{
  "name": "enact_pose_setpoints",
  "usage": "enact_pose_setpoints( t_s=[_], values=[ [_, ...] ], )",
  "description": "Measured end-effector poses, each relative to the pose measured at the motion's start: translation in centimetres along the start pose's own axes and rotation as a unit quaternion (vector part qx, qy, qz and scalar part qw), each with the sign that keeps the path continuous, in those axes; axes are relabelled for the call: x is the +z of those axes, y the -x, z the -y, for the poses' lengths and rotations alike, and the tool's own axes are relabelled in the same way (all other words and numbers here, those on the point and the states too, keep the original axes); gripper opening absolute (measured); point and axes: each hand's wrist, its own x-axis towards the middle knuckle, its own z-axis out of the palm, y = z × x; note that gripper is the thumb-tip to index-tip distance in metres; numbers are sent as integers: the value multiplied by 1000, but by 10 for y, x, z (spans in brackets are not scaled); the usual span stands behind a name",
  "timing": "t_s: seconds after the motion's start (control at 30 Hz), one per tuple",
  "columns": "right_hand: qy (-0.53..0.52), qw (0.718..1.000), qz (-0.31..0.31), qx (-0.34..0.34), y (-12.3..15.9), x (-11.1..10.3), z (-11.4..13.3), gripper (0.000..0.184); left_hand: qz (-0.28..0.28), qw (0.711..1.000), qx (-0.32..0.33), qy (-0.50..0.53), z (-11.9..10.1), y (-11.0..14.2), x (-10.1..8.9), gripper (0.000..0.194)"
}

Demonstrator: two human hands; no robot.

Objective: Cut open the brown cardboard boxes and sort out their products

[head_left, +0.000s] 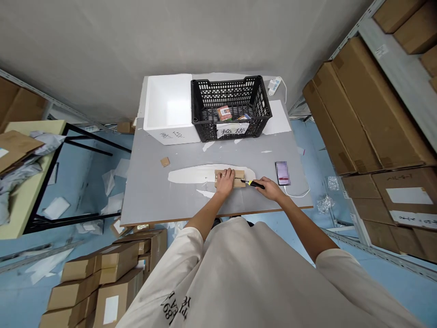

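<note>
A small flat cardboard box (239,178) lies on the grey table (150,191), partly over a white worn patch. My left hand (225,181) presses down on the box with fingers curled over its top. My right hand (269,188) grips a yellow and black utility knife (253,183), whose tip touches the right end of the box.
A phone (282,173) on a white cable lies right of my right hand. At the back stand a black plastic crate (230,109) with small packets and a white foam box (167,109). A small cardboard piece (165,161) lies to the left. Cardboard cartons fill the shelves on the right and the floor at lower left.
</note>
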Motion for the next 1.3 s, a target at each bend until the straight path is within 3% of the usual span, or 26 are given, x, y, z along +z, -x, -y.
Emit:
enact_pose_setpoints(
  t_s=[0.27,0.6,0.8,0.93,1.03,1.13,1.3],
  values=[
    [61,997,-51,16,-2,17,7,49,-2,1000,-19,8,0,9,5,64],
    [74,995,-64,10,-8,11,-2,48,-1,1000,-17,16,0,10,5,62],
    [26,990,-122,61,-9,-3,-25,47,-4,1000,-22,16,-1,10,5,59],
    [-23,992,-111,52,-15,-8,-33,47,-23,999,-22,21,-2,8,2,54],
    [-88,985,-129,75,-32,-3,-23,47,-46,999,-11,18,-1,14,-1,51],
    [-137,981,-130,53,-56,5,-2,45,-59,998,3,14,7,32,-4,50],
    [-205,976,-78,3,-92,16,34,40,-11,1000,27,7,21,68,-2,34]
  ],
)
